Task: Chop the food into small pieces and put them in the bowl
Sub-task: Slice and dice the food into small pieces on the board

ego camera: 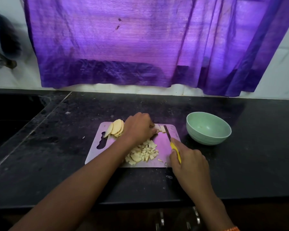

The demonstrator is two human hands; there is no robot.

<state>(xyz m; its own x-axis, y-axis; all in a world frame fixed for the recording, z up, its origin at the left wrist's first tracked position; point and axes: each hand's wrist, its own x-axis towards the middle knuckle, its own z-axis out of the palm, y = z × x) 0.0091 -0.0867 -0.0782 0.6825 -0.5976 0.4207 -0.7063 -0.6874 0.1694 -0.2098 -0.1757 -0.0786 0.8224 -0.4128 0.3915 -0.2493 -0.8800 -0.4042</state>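
A shiny metal cutting board (pixel 97 152) lies on the black counter. At its far left edge sits a stack of pale yellow slices (pixel 115 129). A heap of small chopped pieces (pixel 143 153) fills the board's near middle. My left hand (pixel 138 128) curls over a few slices (pixel 161 128) at the board's far side, holding them down. My right hand (pixel 188 161) grips the yellow handle of a knife (pixel 167 132), whose dark blade points away and rests right beside those slices. A pale green bowl (pixel 208 128) stands to the right of the board, looking almost empty.
A sink recess (pixel 12 114) is sunk into the counter at the far left. A purple curtain (pixel 140 42) hangs over the white tiled wall behind the counter. A dark blurred object (pixel 2 47) is at the upper left. Drawer handles (pixel 178 219) show below the counter's front edge.
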